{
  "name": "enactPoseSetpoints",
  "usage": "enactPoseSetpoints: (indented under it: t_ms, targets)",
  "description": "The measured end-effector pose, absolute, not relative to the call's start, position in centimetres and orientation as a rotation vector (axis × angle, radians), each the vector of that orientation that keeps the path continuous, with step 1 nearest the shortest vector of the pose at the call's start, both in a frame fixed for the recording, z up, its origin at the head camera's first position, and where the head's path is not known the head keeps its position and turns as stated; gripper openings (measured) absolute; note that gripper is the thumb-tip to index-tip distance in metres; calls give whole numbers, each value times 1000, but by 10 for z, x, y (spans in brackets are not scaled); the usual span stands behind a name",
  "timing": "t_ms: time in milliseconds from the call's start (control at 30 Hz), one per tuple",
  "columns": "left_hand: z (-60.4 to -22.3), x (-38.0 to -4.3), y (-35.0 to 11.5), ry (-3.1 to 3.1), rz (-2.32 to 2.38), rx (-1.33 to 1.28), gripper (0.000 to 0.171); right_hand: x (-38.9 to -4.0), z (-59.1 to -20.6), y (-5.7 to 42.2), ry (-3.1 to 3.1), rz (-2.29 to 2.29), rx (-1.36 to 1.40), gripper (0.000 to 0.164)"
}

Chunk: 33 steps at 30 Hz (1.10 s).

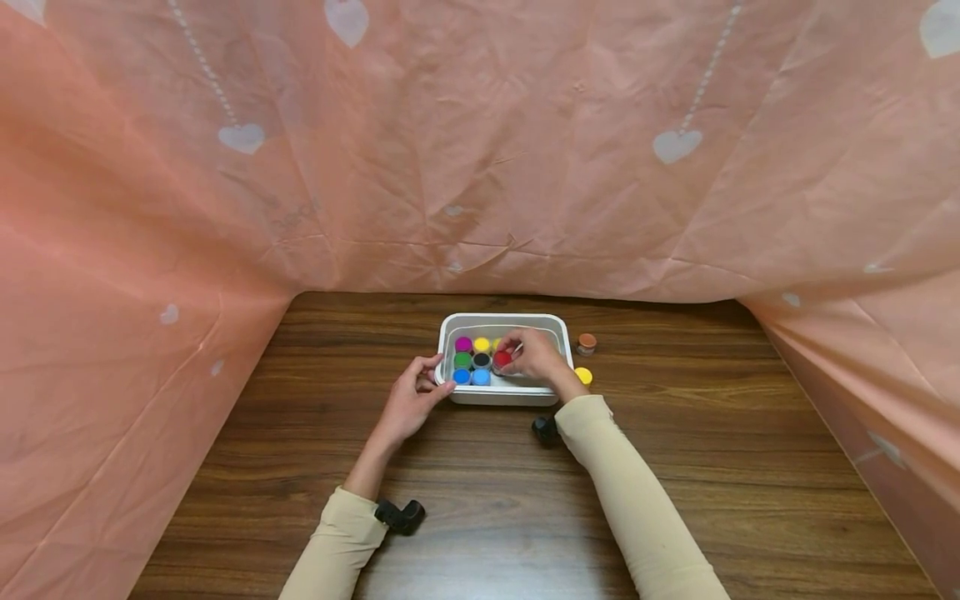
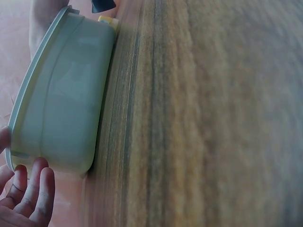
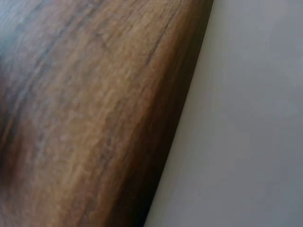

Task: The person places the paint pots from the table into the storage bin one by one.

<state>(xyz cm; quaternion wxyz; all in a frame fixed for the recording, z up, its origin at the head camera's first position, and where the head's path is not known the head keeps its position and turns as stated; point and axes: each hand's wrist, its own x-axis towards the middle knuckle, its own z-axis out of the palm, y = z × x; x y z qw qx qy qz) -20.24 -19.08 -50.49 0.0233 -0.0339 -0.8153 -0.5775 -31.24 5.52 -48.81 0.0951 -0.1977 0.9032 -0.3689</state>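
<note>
A white plastic bin (image 1: 517, 398) stands on the table, holding several small paint pots with coloured lids. My left hand (image 1: 408, 402) grips its near left corner, the thumb at the rim; in the left wrist view the fingers (image 2: 43, 194) reach along the outer wall. Inside the bin, my right hand (image 1: 538, 357) pinches a red-lidded pot (image 1: 502, 358) between thumb and fingers. Left of it are a black pot (image 1: 482, 360) and a green pot (image 1: 462, 360). Blue (image 1: 461, 377) and light blue (image 1: 481, 377) pots sit in front; purple (image 1: 463, 343) and yellow (image 1: 482, 343) ones sit behind.
Right of the bin, an orange-brown pot (image 1: 587, 343) and another yellow pot (image 1: 583, 377) stand on the wooden table (image 1: 480, 483). A pink curtain (image 1: 495, 167) with hearts hangs behind and at both sides. In the right wrist view, a pale wall (image 3: 246, 118) fills the right side.
</note>
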Motion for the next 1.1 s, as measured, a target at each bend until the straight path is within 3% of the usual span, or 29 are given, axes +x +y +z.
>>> enactPoseSetpoints:
  t_ms: [633,867,1100]
  targets:
    - [-504,-204,-191,-2527,-1788,-119,53,-310,-484,52,2695,-1036,-653,33]
    - [-474,-188,-182,-2527,-1833,-83,52,-309,-486,52,2692,-1042,-662,31]
    - [-471,-185,-182,-2529,-1831,-83,52,-310,-486,53,2668,-1052,-632,31]
